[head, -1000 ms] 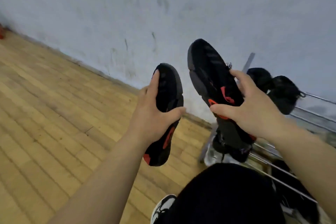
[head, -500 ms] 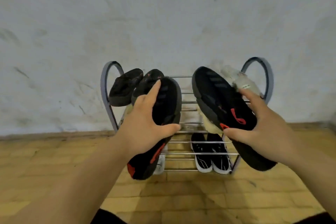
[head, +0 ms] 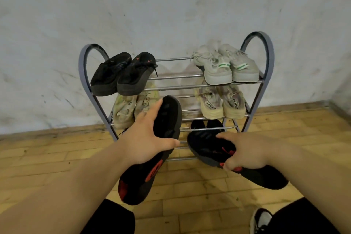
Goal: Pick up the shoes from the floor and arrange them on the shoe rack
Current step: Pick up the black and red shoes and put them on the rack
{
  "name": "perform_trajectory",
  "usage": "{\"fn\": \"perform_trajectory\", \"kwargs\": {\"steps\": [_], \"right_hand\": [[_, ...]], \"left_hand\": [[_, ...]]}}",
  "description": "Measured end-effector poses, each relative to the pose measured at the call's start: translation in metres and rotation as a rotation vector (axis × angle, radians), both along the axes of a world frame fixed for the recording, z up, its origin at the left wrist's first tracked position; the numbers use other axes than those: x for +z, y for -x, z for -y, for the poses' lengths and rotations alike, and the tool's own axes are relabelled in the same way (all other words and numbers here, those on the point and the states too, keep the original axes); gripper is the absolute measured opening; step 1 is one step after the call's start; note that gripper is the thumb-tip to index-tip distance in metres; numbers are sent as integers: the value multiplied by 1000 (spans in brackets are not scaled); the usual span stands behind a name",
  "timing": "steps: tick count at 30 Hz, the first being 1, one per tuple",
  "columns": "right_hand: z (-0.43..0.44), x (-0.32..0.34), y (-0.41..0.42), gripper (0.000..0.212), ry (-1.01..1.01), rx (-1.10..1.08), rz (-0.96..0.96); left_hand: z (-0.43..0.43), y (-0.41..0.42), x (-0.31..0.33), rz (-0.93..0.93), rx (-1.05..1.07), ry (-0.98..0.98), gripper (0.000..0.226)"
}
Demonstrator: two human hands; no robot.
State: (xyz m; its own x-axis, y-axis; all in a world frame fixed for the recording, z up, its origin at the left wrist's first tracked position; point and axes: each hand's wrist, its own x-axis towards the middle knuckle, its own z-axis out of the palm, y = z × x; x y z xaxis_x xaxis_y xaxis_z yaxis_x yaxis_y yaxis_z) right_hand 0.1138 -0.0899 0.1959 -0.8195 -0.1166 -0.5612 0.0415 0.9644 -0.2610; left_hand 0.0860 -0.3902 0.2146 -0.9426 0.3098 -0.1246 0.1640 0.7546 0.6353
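Gripping one black shoe [head: 167, 119] in left hand [head: 144, 138], another black shoe [head: 207, 148] in right hand [head: 247, 152], before shoe rack [head: 266, 74]

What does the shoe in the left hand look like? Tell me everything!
The black shoe has a dark sole with red patches, turned toward the camera. It looks rubbery underneath. It hangs tilted, toe up in front of the shoe rack, heel down over the floor. Only the left hand grips it around its middle.

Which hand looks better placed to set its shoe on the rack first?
Probably the left hand: its raised shoe points toe-first at the open gap on the rack's middle shelf. The right hand's lower shoe faces black shoes sitting on the bottom shelf.
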Motion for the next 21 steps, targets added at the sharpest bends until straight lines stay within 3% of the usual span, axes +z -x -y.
{"fn": "perform_trajectory", "kwargs": {"steps": [9, 21], "right_hand": [[48, -151, 65, 92, 78, -443, -150], [84, -206, 180, 78, -14, -604, -237]], "left_hand": [[11, 17, -38, 81, 30, 39, 125], [23, 71, -63, 105, 167, -82, 126]]}}
